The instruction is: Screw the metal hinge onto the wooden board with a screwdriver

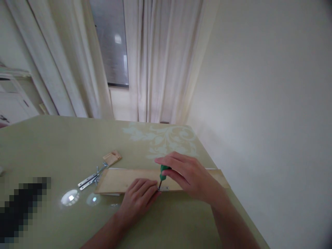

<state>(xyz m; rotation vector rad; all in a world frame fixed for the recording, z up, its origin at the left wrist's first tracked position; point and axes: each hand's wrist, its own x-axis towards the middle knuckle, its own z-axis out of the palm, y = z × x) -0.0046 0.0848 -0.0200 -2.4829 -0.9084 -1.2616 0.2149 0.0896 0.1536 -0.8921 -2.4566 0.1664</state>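
On my feed, the green screwdriver leans tip-down at the metal plate on the wooden board's six-o'clock edge. My right hand pinches its handle, forearm from four o'clock, hiding some board. My left hand, from seven, lies over the board; I can't tell whether it clamps. Metal strips lie at nine, a wood block at ten.

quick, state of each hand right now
Left hand: on the wooden board; whether it grips anything cannot be told.
Right hand: closed, holding the green-handled screwdriver.
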